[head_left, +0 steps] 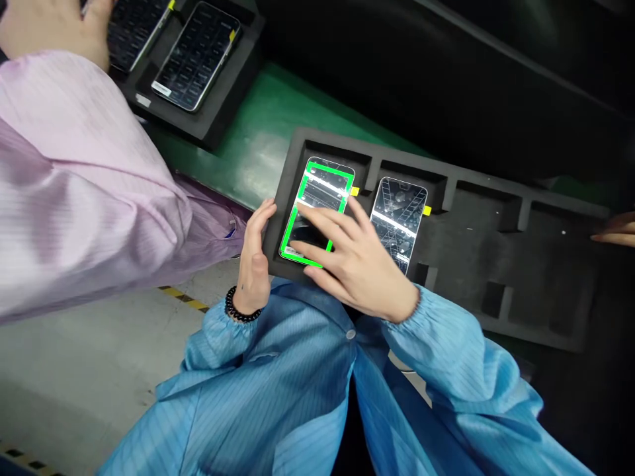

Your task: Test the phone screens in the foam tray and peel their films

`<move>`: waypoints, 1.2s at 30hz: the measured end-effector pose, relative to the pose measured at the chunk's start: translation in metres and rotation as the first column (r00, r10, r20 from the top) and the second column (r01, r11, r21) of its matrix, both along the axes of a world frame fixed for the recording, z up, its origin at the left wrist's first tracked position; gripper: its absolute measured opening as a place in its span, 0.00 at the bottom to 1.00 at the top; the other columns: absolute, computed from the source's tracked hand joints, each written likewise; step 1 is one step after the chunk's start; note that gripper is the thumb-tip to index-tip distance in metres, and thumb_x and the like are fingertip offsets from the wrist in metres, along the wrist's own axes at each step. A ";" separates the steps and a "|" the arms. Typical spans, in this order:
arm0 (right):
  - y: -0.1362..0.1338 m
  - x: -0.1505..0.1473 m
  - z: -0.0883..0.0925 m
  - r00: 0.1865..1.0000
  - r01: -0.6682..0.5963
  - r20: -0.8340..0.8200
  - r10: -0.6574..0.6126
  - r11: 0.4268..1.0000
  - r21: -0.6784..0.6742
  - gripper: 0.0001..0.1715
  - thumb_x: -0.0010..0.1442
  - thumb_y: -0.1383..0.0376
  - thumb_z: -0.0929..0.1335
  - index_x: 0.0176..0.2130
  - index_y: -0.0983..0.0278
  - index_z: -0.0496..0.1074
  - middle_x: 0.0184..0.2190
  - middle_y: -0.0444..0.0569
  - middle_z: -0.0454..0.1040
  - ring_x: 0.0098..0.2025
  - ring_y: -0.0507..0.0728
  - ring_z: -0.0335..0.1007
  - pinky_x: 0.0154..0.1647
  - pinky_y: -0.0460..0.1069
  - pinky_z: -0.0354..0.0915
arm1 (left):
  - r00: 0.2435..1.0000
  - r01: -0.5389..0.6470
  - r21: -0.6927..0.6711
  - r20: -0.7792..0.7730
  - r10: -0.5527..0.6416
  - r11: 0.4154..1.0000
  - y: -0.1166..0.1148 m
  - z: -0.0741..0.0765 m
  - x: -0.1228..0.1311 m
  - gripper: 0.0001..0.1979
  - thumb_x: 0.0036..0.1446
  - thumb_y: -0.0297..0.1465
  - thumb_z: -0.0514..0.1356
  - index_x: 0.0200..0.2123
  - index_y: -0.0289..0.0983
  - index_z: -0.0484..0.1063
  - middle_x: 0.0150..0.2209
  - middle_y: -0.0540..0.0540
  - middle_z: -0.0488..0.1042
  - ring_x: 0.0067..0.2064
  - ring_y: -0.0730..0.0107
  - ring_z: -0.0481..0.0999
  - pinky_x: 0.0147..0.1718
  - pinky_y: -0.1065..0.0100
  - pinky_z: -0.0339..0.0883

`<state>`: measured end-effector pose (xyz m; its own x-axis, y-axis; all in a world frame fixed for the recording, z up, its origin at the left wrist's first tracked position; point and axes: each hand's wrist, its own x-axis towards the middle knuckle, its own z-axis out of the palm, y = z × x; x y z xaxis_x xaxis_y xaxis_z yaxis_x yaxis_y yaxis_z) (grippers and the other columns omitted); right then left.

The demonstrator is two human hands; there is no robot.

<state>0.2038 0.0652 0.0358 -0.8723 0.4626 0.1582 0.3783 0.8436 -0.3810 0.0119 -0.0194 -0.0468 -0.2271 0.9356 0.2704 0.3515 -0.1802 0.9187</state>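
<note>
Black foam tray (496, 264) lies on a green belt (258, 139), several pockets bare at its right end. Beyond the tray's far-left corner: a second tray (218, 125) with two dark phones (196, 56), a co-worker's hand (54, 26) over them. That person's pink sleeve (74, 178) fills the space left of the tray, close to it but not over it. Another person's fingertips (618, 231) show at the tray's far right end. Lit phone (320, 192), green frame on its screen, sits in the tray's leftmost pocket, yellow tab (354, 192) at its right edge. A second phone (399, 215) lies in the next pocket, partly hidden by the right hand (357, 254). Right hand open, fingers spread and lying flat on the lower half of the lit phone, nothing clamped. Left hand (253, 254), bead bracelet (241, 311) at the wrist, is open, fingers straight against the tray's left edge, just beside the lit phone and not touching it.
</note>
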 end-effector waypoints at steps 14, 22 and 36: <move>0.000 0.040 0.009 1.000 -0.019 0.011 0.018 0.999 0.049 0.19 0.72 0.62 0.63 0.39 0.61 0.83 0.67 0.53 0.69 0.64 0.65 0.68 0.73 0.71 0.54 | 1.000 0.021 -0.062 0.005 -0.020 0.998 0.001 0.005 -0.001 0.37 0.68 0.58 0.37 0.70 0.46 0.57 0.72 0.43 0.58 0.74 0.52 0.55 0.74 0.49 0.49; 0.007 -0.001 0.002 0.992 0.071 0.109 -0.067 0.997 -0.035 0.36 0.65 0.64 0.70 0.69 0.62 0.62 0.73 0.59 0.57 0.71 0.70 0.57 0.74 0.73 0.48 | 1.000 0.021 -0.041 0.020 -0.020 0.999 0.002 0.005 -0.001 0.36 0.68 0.58 0.37 0.69 0.46 0.58 0.71 0.43 0.59 0.74 0.52 0.55 0.74 0.48 0.49; 0.009 -0.036 0.001 0.984 0.158 0.079 -0.162 0.986 0.044 0.40 0.63 0.66 0.69 0.70 0.61 0.57 0.76 0.58 0.49 0.75 0.69 0.48 0.76 0.72 0.43 | 1.000 0.011 0.022 0.009 -0.011 1.000 0.002 -0.004 0.001 0.36 0.68 0.57 0.34 0.71 0.50 0.55 0.72 0.46 0.57 0.75 0.54 0.54 0.74 0.50 0.49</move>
<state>0.1680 0.0740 0.0371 -0.7982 0.5924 0.1090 0.5382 0.7827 -0.3128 0.0129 -0.0175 -0.0513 -0.2196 0.9317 0.2894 0.3414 -0.2045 0.9174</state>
